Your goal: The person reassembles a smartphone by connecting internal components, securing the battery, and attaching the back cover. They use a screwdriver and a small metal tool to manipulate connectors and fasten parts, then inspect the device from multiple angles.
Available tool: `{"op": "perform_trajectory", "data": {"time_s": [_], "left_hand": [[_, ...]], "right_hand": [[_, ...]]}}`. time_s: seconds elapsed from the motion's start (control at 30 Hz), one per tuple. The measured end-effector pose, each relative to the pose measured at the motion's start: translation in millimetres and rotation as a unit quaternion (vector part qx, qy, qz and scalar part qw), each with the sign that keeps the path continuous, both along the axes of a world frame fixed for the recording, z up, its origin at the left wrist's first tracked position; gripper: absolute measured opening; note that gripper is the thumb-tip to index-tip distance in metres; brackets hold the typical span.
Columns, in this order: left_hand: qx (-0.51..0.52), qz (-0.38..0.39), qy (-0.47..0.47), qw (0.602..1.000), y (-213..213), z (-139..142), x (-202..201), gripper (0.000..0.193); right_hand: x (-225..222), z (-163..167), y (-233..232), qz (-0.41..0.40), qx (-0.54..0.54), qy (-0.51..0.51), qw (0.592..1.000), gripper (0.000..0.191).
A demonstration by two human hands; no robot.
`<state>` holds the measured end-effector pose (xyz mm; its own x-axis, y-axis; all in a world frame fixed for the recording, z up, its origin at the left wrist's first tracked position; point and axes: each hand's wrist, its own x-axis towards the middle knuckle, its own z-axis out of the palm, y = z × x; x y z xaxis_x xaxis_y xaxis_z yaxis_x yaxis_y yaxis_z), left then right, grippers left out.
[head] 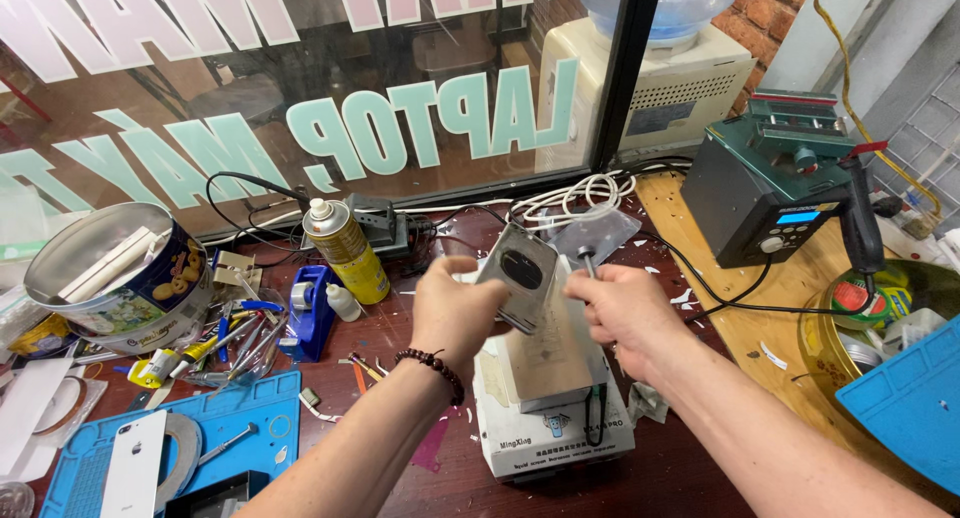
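Observation:
My left hand (452, 313) holds a grey smartphone (517, 276) by its left edge, back side up, with a round camera ring showing. It is tilted above a white heating-plate machine (553, 418). My right hand (620, 313) is closed around a thin metal tool (585, 266) whose tip pokes up beside the phone's right edge. A dark bead bracelet (432, 366) is on my left wrist.
A yellow spray can (347, 248), blue tape dispenser (310, 313), round tin (115, 273) and loose tools lie left. A blue mat (255, 423) carries a white phone (133, 466). A dark green station with a handpiece (775, 183) stands at the right, white cables (575, 200) behind.

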<state>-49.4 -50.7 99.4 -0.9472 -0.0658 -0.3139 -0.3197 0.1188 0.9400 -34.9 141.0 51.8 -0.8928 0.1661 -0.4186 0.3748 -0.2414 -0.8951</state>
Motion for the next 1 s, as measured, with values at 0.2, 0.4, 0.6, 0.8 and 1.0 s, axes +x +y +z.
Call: {"op": "perform_trajectory", "data": {"time_s": [0.2,0.4,0.6,0.8,1.0], "left_hand": [[-0.151,0.014,0.232,0.961,-21.4,36.6,-20.9,0.028],[-0.028,-0.104,0.303,0.947,-2.3,26.4,-23.9,0.022],[-0.078,-0.164,0.319,0.93,10.9,17.2,-27.7,0.024],[0.131,-0.192,0.174,0.957,19.3,7.6,-29.3,0.024],[0.082,-0.234,0.199,0.948,18.9,10.3,-34.3,0.02]], "right_hand": [[-2.3,45.5,11.5,-0.06,0.032,0.151,0.986,0.012],[-4.3,83.2,-3.1,-0.009,0.219,0.296,0.93,0.012],[-2.8,99.7,-6.3,0.066,0.431,0.333,0.836,0.018],[-4.6,104.6,0.6,0.102,0.452,0.308,0.831,0.02],[-3.8,111.3,10.0,0.128,0.454,0.304,0.828,0.021]]}}
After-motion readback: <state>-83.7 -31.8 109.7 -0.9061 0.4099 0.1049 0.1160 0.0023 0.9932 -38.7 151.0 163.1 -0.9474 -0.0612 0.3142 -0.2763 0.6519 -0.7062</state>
